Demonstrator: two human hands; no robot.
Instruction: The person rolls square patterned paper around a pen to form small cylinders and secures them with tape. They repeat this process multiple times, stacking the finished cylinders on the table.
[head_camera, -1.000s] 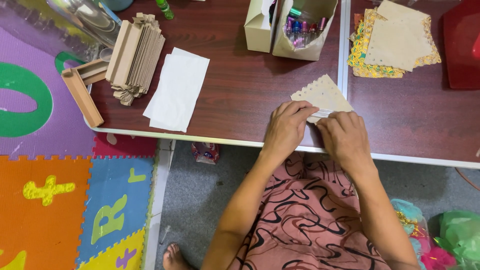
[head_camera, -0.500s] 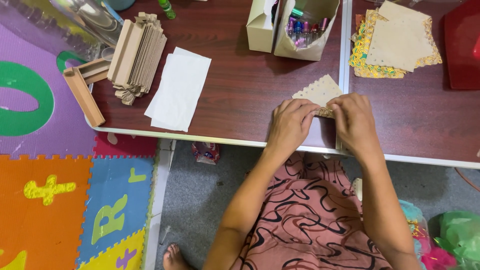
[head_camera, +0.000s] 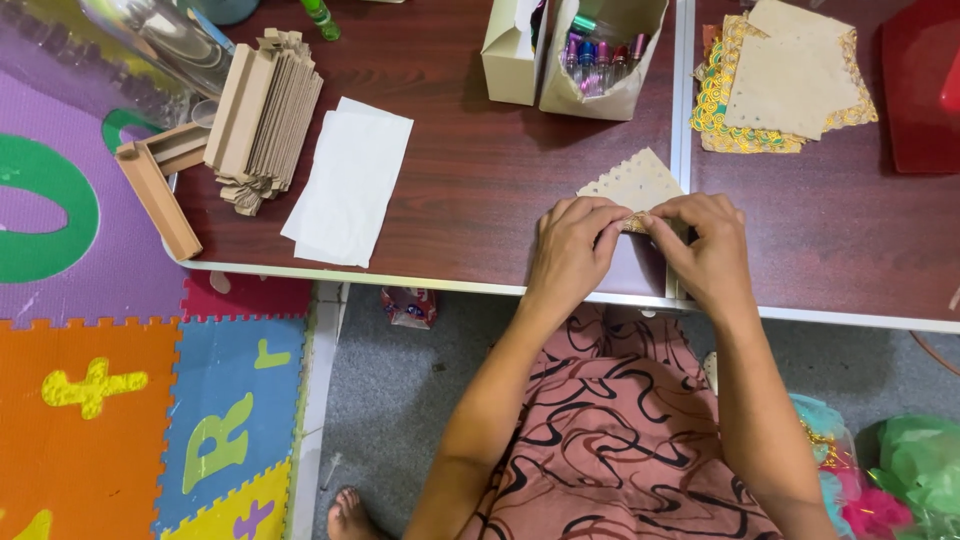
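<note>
A small beige paper piece (head_camera: 634, 182) with scalloped edges lies on the dark brown table (head_camera: 470, 190), near its front edge. My left hand (head_camera: 572, 252) and my right hand (head_camera: 705, 250) both pinch the near edge of this piece, fingertips meeting at a folded gold-trimmed strip. The far corner of the piece sticks out beyond my fingers. A stack of similar beige pieces with yellow patterned trim (head_camera: 785, 80) sits at the back right.
Two open cardboard boxes (head_camera: 600, 60) holding small bottles stand at the back. A white sheet (head_camera: 350, 180) lies left of centre, beside a stack of folded cardboard (head_camera: 262, 115) and a wooden holder (head_camera: 155, 195). Colourful foam mats (head_camera: 120, 400) cover the floor at left.
My hands have drawn closer together over the beige piece and moved slightly up the table; the near edge now looks folded under my fingertips.
</note>
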